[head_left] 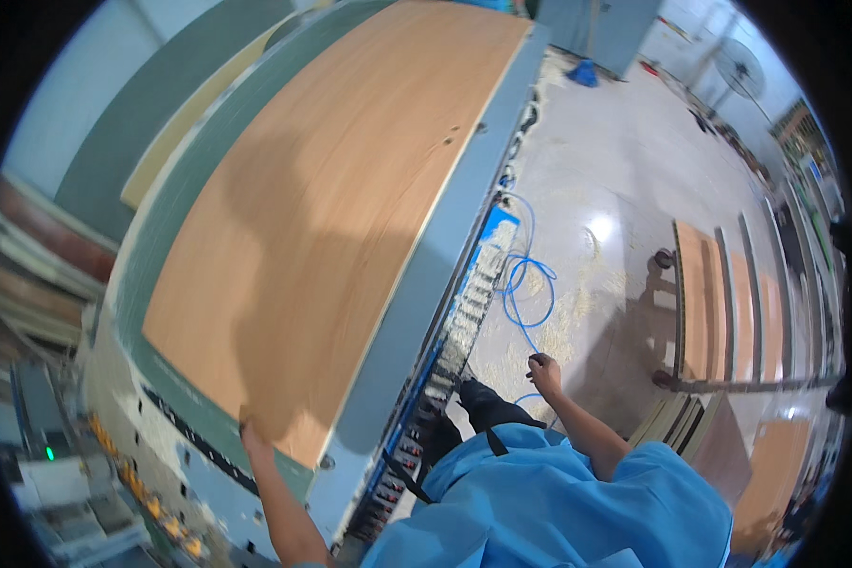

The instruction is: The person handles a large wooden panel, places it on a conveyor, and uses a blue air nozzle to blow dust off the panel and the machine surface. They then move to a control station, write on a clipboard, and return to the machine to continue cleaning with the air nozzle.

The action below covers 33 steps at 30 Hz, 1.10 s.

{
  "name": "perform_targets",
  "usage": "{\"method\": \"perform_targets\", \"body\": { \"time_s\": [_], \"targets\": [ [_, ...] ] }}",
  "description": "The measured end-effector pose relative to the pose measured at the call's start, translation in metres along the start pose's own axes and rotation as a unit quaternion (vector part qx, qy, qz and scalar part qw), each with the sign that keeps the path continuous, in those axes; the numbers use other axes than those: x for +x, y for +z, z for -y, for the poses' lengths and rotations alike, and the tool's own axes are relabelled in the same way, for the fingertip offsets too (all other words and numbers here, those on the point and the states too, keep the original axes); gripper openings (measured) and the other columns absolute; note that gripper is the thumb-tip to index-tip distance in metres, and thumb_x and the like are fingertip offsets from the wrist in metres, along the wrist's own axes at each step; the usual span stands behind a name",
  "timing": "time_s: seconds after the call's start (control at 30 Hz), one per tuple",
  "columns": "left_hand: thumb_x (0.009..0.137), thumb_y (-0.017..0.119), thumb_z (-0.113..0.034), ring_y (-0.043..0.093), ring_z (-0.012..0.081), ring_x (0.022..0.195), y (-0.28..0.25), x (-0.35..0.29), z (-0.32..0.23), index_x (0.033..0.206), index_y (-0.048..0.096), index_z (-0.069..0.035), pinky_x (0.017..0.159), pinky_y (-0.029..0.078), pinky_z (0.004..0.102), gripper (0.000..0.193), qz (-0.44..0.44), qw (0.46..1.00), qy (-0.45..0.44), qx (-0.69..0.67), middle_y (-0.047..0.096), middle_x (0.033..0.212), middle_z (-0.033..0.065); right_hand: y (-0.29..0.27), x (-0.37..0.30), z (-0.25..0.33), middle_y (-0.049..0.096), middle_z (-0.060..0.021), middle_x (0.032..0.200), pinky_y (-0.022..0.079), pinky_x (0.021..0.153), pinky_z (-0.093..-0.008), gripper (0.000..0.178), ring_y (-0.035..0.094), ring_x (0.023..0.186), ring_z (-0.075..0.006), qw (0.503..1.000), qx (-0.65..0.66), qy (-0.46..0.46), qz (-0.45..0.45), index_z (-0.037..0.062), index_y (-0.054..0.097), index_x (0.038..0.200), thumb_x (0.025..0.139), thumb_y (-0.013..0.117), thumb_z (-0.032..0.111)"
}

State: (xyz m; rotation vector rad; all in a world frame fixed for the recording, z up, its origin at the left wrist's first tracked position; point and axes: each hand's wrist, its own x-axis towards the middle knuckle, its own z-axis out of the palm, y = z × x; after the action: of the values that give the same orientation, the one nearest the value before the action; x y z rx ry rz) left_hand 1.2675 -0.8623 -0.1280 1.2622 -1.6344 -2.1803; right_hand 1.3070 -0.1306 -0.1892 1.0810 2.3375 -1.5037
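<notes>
A blue shirt (559, 502) is filling the bottom centre of the frame, nearest the camera. Left of it, the left hand (249, 428) is touching the lower edge of a large wooden board (341, 208); its fingers are blurring into the wood, so I cannot tell how wide the grip is. The board is lying flat across the upper left and centre, resting on the green top of a machine table (156, 275), with a shadow falling over it. The right hand (545, 375) is hanging above the floor (625, 151), just below the centre of the frame. Its fingers are curling beside a looped blue hose (505, 295); I cannot tell whether they are gripping it. At the right, a wheeled cart (729, 384) is carrying upright panels, and a fan (738, 68) is standing at the upper right.
</notes>
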Motion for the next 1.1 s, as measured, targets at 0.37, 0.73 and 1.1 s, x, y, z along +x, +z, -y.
{"method": "perform_targets", "body": {
  "time_s": [0.37, 0.73, 1.1],
  "targets": [
    [0.094, 0.072, -0.028, 0.055, 0.026, 0.127, -0.007, -0.075, 0.06, 0.139, 0.055, -0.003, 0.102, 0.046, 0.0357, 0.054, -0.042, 0.966, 0.186, 0.173, 0.06, 0.137, 0.0149, 0.005, -0.017, -0.019, 0.069, -0.0119, 0.093, 0.055, 0.058, -0.0294, 0.03, 0.072, 0.071, -0.0208, 0.992, -0.017, 0.015, 0.127, -0.002, 0.067, 0.115, 0.095, 0.059, 0.019],
    [0.077, 0.084, -0.039, 0.052, 0.0445, 0.126, 0.052, -0.164, 0.113, 0.137, 0.051, 0.007, 0.109, 0.038, 0.0486, 0.083, 0.002, 0.841, 0.356, 0.407, 0.059, 0.133, 0.0282, -0.008, 0.077, -0.038, 0.072, -0.0145, 0.085, 0.055, 0.059, -0.0381, 0.033, 0.071, 0.065, -0.0242, 0.982, -0.104, -0.033, 0.157, 0.0002, 0.068, 0.107, 0.099, 0.055, 0.029],
    [0.098, 0.055, -0.054, 0.042, 0.0404, 0.138, 0.032, -0.139, 0.152, 0.148, 0.043, 0.002, 0.114, 0.03, 0.053, 0.076, -0.151, 0.655, 0.392, 0.628, 0.049, 0.149, 0.0205, 0.043, -0.025, 0.018, 0.075, -0.0195, 0.093, 0.056, 0.082, -0.0425, 0.034, 0.074, 0.087, -0.034, 0.981, -0.13, -0.073, 0.128, -0.0002, 0.073, 0.107, 0.091, 0.06, 0.027]
  ]
}}
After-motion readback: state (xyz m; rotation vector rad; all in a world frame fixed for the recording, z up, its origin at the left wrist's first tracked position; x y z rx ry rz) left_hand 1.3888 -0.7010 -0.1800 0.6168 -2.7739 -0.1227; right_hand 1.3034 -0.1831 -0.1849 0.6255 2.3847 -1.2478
